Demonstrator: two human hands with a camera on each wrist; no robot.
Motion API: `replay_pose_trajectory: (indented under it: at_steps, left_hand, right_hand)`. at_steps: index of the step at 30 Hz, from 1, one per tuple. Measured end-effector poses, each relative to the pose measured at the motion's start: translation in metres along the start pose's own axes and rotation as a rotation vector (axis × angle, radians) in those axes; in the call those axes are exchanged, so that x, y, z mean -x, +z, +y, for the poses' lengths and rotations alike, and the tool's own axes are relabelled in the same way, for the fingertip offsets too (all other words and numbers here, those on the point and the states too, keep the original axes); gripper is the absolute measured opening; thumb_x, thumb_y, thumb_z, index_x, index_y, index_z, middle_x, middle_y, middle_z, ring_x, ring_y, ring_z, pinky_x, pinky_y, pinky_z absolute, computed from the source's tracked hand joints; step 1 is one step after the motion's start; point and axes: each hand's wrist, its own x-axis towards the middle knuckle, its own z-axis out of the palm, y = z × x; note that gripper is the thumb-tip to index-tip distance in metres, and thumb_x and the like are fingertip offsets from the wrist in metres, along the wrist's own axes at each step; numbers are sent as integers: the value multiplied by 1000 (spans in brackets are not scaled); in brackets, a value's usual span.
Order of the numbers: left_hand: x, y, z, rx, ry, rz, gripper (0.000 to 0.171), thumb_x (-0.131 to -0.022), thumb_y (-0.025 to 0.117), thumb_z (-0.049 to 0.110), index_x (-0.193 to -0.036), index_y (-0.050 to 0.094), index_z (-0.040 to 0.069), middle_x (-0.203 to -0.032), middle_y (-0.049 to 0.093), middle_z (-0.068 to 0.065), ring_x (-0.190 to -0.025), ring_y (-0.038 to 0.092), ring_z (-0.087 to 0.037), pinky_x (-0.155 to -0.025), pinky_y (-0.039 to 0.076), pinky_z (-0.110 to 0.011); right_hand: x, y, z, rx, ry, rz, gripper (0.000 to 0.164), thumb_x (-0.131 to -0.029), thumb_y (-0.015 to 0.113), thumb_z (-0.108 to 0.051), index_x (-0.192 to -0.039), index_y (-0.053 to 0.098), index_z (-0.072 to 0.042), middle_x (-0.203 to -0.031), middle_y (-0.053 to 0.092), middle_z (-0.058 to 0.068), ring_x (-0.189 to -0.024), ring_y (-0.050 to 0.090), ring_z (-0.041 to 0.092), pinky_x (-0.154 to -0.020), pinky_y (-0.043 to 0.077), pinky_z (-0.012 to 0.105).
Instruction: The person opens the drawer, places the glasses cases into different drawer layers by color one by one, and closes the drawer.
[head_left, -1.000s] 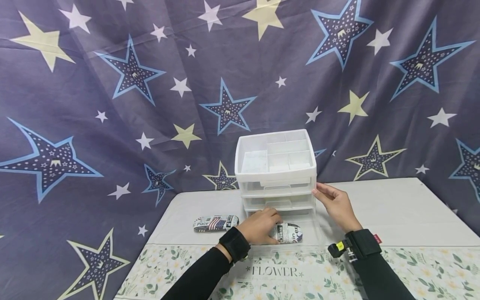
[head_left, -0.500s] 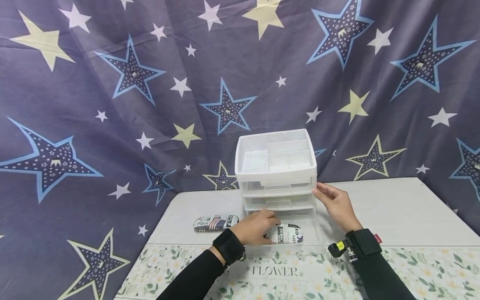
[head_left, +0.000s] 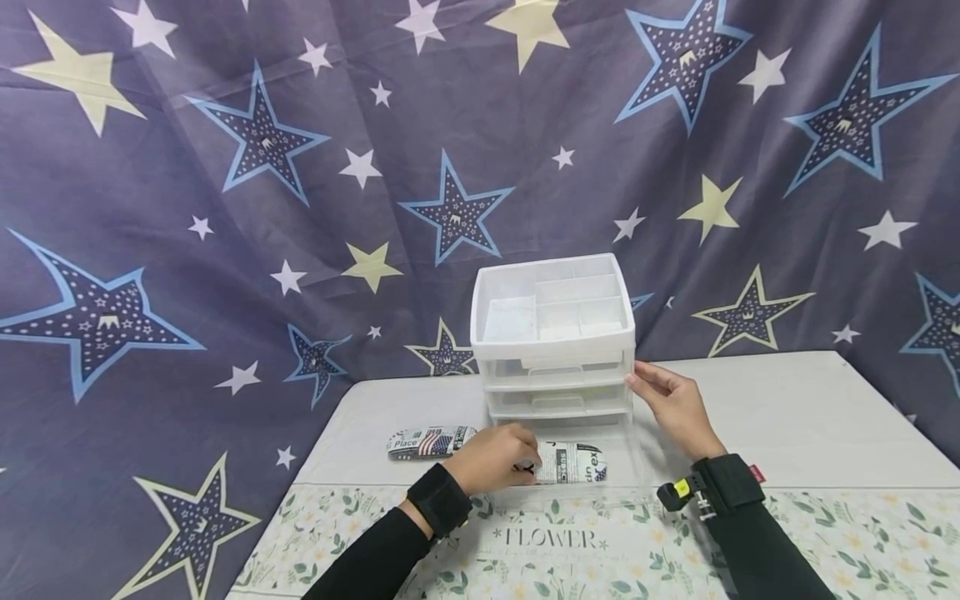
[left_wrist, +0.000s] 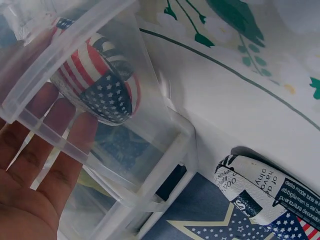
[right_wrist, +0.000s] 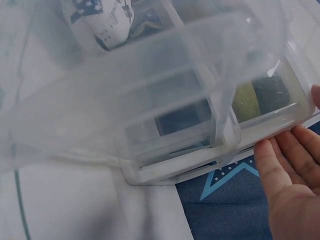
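A white plastic drawer unit (head_left: 553, 343) stands on the table, its clear bottom drawer (head_left: 626, 479) pulled out. In that drawer lies a glasses case (head_left: 576, 463) with newspaper and flag print. My left hand (head_left: 487, 458) reaches into the drawer at the case's left end; the left wrist view shows its fingers (left_wrist: 82, 132) extended behind the clear wall, close to the case. My right hand (head_left: 678, 417) touches the unit's right side with nearly straight fingertips (right_wrist: 265, 150). A second, similar glasses case (head_left: 429, 442) lies on the table, left of the unit.
The unit's two upper drawers (head_left: 557, 404) are closed, and its top is a divided tray (head_left: 510, 321). A flower-print cloth (head_left: 847, 533) covers the front of the white table (head_left: 780, 417). Behind hangs a star-patterned curtain (head_left: 525, 108).
My left hand has slid left along the glasses case in the drawer, uncovering more of it. The case stays about where it was. My right hand keeps its place at the unit's side.
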Motion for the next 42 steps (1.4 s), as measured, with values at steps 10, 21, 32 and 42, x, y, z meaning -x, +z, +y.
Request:
replay_pose_trajectory:
  at_steps: [10,21,32,42]
  left_hand:
    - [-3,6,-5,-38,20,37,6,-90,82,23,-96,81,20,-99,70,5,-89,65,-7,-77,55,-12]
    - [-10,10,-14,-40,22,84,5,-87,82,19,-91,81,21,-95,69,7,-82,62,-2,-69,51,-9]
    - [-16,12,-21,-52,-35,85,6,-88,81,16,-88,79,22,-97,71,5,-84,63,-5,-70,52,-11]
    - [-19,14,-20,-96,-69,68,4,-89,81,21,-93,81,19,-99,70,5,-89,64,-8,-72,55,-13]
  right_hand:
    - [-1,0,1,-11,-3,8,56,-100,69,-40,-140,61,-1,-134,66,18,-109,61,-4,-91,49,7]
    - [-3,0,2,-24,-6,10,55,-99,70,-39,-139,62,-2,-132,67,18,-104,61,-8,-90,50,8]
    - [-2,0,4,-32,2,-3,56,-99,70,-39,-140,61,-2,-133,66,19,-106,61,-7,-91,50,8]
    - [-1,0,2,-7,-2,-7,56,-100,68,-40,-141,61,-3,-134,66,18,-118,64,12,-92,49,7]
